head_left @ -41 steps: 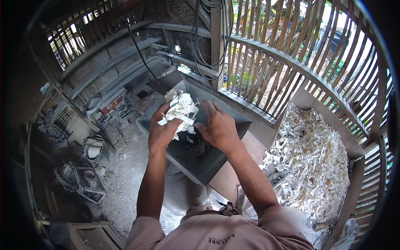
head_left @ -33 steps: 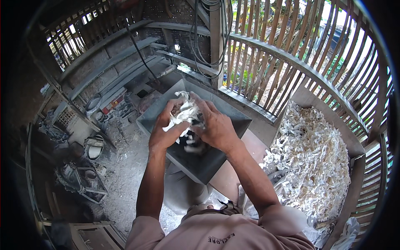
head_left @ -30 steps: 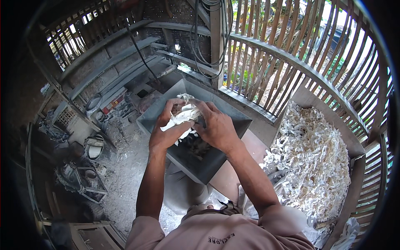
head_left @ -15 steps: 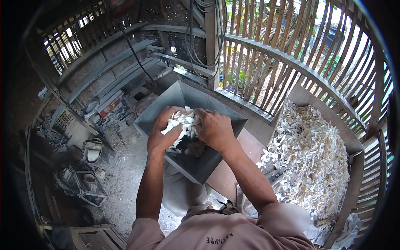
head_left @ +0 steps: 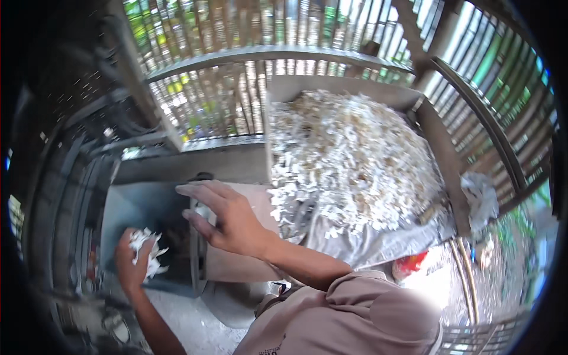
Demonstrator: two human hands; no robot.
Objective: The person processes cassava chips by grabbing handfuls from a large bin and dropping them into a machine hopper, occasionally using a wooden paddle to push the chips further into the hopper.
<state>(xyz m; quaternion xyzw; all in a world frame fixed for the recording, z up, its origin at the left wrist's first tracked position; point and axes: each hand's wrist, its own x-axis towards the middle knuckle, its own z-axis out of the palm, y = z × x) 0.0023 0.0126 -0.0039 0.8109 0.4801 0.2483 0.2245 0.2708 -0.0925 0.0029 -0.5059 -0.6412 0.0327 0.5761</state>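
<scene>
My left hand (head_left: 129,260) is inside the grey metal hopper (head_left: 127,201), closed around a handful of pale dried chips (head_left: 155,260). Some of these thin, curled white pieces stick out past its fingers. Over the hopper's right rim hovers my right hand (head_left: 228,216), fingers spread and holding nothing. To the right of both hands lies a large heap of the same chips (head_left: 361,160) in a wooden bin. The hopper's dark bottom is partly hidden and blurred.
A flat brownish board (head_left: 245,266) lies between hopper and heap. Grey sheeting (head_left: 361,245) covers the bin's near edge, and a crumpled clear plastic bag (head_left: 480,198) hangs at its right. Slatted walls with a wooden rail (head_left: 284,54) stand behind.
The view has swung right, toward the heap. My right hand has let go of its chips and moved right, to the hopper's rim. My left hand still holds some inside the hopper.
</scene>
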